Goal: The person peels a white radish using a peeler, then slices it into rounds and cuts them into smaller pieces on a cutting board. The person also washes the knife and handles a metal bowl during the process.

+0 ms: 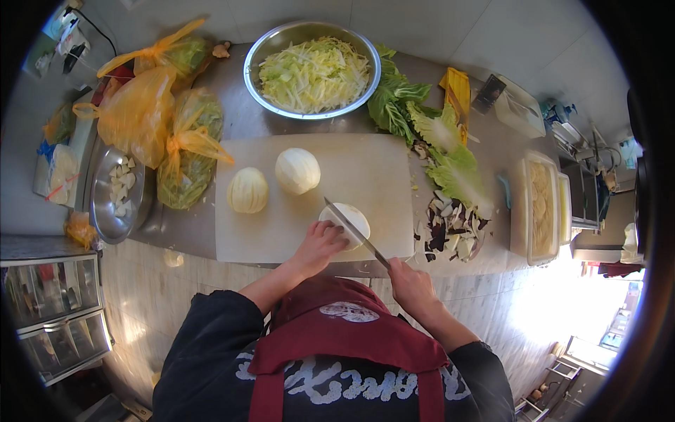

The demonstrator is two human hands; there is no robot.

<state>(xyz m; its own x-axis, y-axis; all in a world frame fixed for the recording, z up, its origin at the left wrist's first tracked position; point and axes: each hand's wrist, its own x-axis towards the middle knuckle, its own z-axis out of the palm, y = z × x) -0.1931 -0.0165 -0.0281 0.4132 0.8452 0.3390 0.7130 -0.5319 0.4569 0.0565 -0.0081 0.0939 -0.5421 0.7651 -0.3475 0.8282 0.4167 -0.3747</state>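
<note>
My right hand grips a kitchen knife by its handle. Its blade slants across a pale peeled vegetable, seemingly a round eggplant, at the near side of the white cutting board. The fingers of my left hand press on that vegetable's left side, close to the blade. How deep the edge sits in it, I cannot tell. Two more peeled vegetables, one upright-looking and one ribbed, rest whole on the board's left half.
Behind the board stands a steel bowl of shredded cabbage. Knotted orange bags of greens crowd the left, beside a bowl with white chunks. Cabbage leaves and dark peelings lie right, before a plastic tub.
</note>
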